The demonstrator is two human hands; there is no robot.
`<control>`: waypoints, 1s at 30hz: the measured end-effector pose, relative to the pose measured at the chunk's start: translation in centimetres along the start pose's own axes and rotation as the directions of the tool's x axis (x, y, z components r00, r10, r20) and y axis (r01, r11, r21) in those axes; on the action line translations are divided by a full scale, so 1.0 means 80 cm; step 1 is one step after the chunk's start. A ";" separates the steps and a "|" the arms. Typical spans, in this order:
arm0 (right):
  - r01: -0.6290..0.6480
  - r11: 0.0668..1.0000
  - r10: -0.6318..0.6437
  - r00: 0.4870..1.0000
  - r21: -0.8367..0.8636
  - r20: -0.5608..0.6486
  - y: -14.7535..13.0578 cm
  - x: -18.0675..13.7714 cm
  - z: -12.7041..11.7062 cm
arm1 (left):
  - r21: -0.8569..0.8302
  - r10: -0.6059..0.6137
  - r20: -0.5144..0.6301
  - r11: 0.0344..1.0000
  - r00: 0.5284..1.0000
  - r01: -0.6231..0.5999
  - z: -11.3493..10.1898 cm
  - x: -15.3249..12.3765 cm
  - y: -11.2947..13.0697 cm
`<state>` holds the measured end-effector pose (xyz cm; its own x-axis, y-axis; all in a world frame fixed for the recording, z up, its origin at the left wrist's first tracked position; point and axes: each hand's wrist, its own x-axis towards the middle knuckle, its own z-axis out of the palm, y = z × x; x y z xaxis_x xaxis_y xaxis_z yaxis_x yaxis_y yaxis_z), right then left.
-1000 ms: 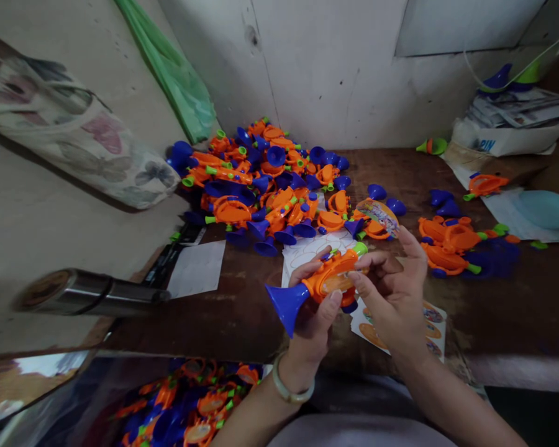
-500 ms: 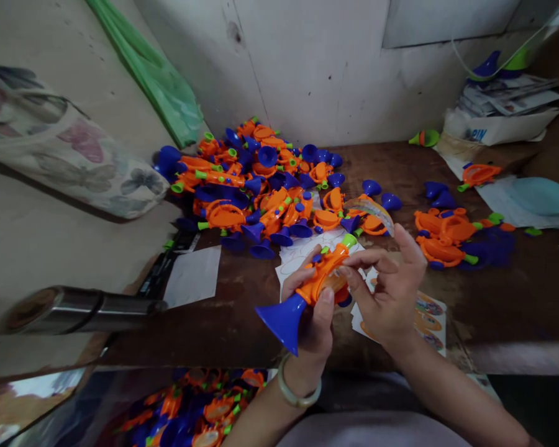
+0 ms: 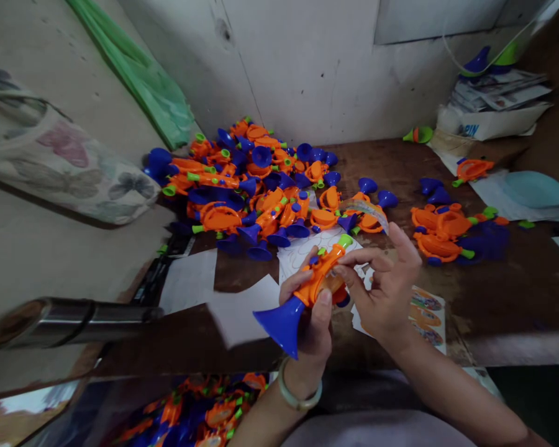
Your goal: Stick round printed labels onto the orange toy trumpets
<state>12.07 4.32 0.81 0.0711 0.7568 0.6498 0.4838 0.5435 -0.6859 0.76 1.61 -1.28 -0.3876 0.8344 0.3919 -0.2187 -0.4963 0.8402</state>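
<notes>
My left hand (image 3: 314,316) is wrapped round an orange toy trumpet (image 3: 323,276) with a blue bell, its green mouthpiece pointing away to the upper right. The thumb and index finger of my right hand (image 3: 386,288) are pinched at the trumpet's flat side, on what looks like the edge of a clear sticker (image 3: 331,273). Another curved, see-through printed sticker (image 3: 370,210) stands at the tip of a raised right finger. Beneath the hands lie sheets of printed oval stickers (image 3: 426,316).
A heap of toy trumpets (image 3: 265,208) fills the back left of the table, and several more (image 3: 440,233) lie right. White paper (image 3: 249,310) is left of my hands, near a steel flask (image 3: 74,320). More trumpets (image 3: 205,413) lie below the table edge.
A white sheet has appeared left of my hands, blurred at its edge. The view has shifted slightly. Both hands keep nearly the same hold at the trumpet.
</notes>
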 end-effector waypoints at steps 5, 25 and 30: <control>-0.017 0.998 0.006 0.977 -0.054 -0.212 0.032 0.018 0.015 | -0.098 -0.097 -0.088 0.991 0.991 0.088 0.001 0.001 -0.004; -0.789 0.384 0.485 0.614 0.480 0.622 -0.020 -0.042 0.053 | 0.348 -0.190 0.096 0.926 0.977 0.146 -0.151 -0.091 0.022; -0.810 0.416 0.394 0.571 0.414 0.721 -0.050 -0.072 0.063 | 0.302 -0.259 -0.202 0.901 0.944 0.312 -0.173 -0.150 0.035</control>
<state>5.30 -0.35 -1.81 -0.3976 0.9075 -0.1353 -0.2171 -0.2363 -0.9471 -7.55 -13.13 -8.83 -0.4902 0.8682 0.0767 -0.0474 -0.1144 0.9923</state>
